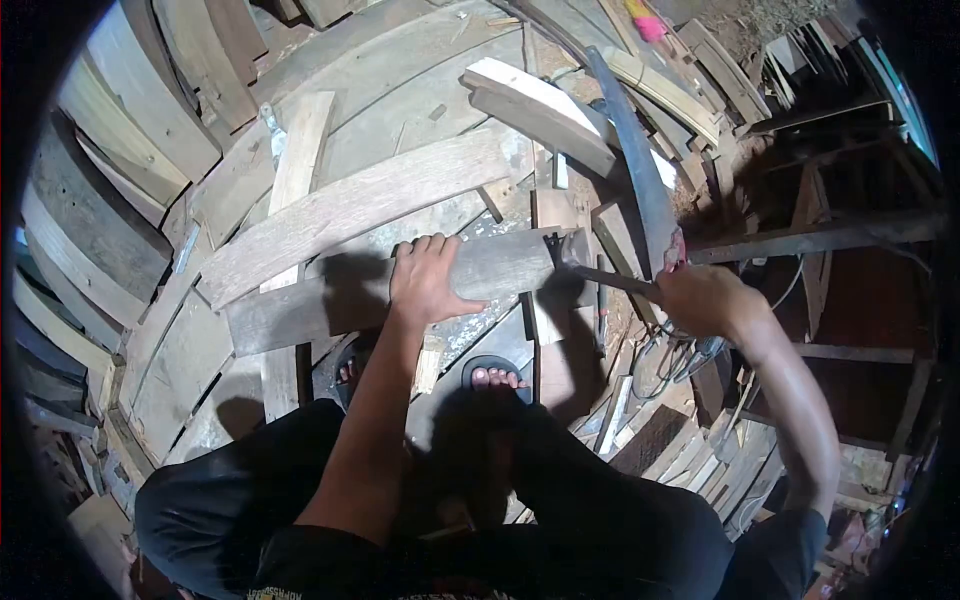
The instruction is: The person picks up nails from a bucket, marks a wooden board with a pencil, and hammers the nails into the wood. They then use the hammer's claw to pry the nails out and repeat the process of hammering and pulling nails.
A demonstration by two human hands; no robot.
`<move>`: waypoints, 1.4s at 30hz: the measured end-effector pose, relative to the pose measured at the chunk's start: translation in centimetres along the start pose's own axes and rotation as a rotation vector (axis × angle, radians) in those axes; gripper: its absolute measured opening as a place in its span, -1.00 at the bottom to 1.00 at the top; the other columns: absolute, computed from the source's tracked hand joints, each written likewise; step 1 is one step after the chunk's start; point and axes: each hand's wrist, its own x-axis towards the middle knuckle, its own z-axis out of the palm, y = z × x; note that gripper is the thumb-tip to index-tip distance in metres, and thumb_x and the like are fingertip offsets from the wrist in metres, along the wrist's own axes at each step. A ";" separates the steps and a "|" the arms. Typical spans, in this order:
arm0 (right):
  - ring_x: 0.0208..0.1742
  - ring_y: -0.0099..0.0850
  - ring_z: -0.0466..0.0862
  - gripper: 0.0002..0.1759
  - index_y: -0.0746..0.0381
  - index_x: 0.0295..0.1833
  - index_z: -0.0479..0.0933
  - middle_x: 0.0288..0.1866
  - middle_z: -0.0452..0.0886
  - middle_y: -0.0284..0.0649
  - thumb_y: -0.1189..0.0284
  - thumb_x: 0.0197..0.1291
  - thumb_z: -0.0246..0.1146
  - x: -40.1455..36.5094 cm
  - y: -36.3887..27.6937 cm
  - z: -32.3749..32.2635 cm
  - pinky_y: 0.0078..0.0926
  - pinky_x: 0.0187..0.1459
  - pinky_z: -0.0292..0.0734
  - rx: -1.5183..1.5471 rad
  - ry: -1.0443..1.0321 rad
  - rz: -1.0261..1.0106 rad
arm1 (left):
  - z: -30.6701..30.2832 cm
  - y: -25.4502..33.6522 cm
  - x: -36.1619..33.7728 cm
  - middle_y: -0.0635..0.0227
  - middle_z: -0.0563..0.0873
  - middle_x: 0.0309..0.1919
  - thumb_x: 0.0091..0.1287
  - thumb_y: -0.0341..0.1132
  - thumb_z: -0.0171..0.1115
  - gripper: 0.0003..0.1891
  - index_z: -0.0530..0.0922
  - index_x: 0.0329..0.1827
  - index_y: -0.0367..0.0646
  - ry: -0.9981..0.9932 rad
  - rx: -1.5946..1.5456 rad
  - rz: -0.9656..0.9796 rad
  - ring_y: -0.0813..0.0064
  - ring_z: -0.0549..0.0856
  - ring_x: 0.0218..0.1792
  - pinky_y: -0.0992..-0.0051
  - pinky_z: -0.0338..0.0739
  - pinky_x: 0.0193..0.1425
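My left hand presses on a long grey wooden board, its fingers bent at the far edge and its thumb stretched out to the right. In my right hand is a hammer, gripped by the handle. The hammer's head overlaps the right end of the board, beside a small dark piece at the board's far edge. Just beyond lies a paler curved plank, crossing a light wooden strip.
A long saw with a reddish handle leans at the right, near stacked planks. Curved boards stand along the left side. Wood scraps and cables lie at the right. My sandalled foot is close below the board.
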 end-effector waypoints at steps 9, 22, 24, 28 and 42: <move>-0.07 -0.01 0.85 -0.68 0.31 -0.09 0.75 -0.16 0.83 0.05 0.28 0.45 0.24 1.2 1.4 -2.8 -0.02 -0.05 0.68 0.140 -0.057 -0.047 | -0.5 0.5 0.0 0.21 0.69 0.11 -0.24 0.45 0.69 0.16 0.55 0.37 -0.14 0.027 0.008 0.030 0.20 0.70 0.21 0.12 0.48 0.26; 0.10 0.02 0.83 -0.60 0.27 0.00 0.76 -0.02 0.85 0.00 0.20 0.62 0.14 2.3 -0.2 -5.1 -0.02 0.15 0.69 0.023 -0.174 -0.044 | 0.0 0.3 0.3 0.25 0.75 0.02 -0.33 0.40 0.75 0.04 0.62 0.18 -0.07 0.099 -0.023 0.053 0.22 0.76 0.10 0.13 0.51 0.17; 0.08 0.09 0.82 -0.66 0.28 -0.01 0.74 -0.07 0.83 0.07 0.29 0.59 0.13 0.0 0.6 3.1 0.08 0.14 0.67 0.144 0.403 -0.182 | 0.1 0.2 0.2 0.26 0.76 0.03 -0.36 0.40 0.76 0.05 0.63 0.18 -0.07 0.116 0.013 0.035 0.23 0.76 0.11 0.14 0.51 0.18; -0.19 0.21 0.83 -0.77 0.41 -0.04 0.59 -0.24 0.78 0.23 0.47 0.50 0.09 -3.1 -2.8 7.3 0.17 -0.10 0.74 0.198 0.461 -0.015 | 0.8 0.0 0.0 0.29 0.76 0.01 -0.38 0.40 0.76 0.03 0.65 0.13 -0.07 0.217 0.001 0.057 0.24 0.76 0.09 0.16 0.50 0.17; -0.07 0.08 0.85 -0.69 0.29 -0.06 0.70 -0.22 0.81 0.11 0.27 0.58 0.19 -2.9 -1.1 6.9 0.08 -0.09 0.71 0.245 0.425 0.037 | 0.9 0.5 0.5 0.31 0.65 -0.22 -0.49 0.39 0.75 -0.03 0.61 -0.06 -0.08 0.302 0.066 0.136 0.23 0.72 -0.15 0.19 0.50 -0.05</move>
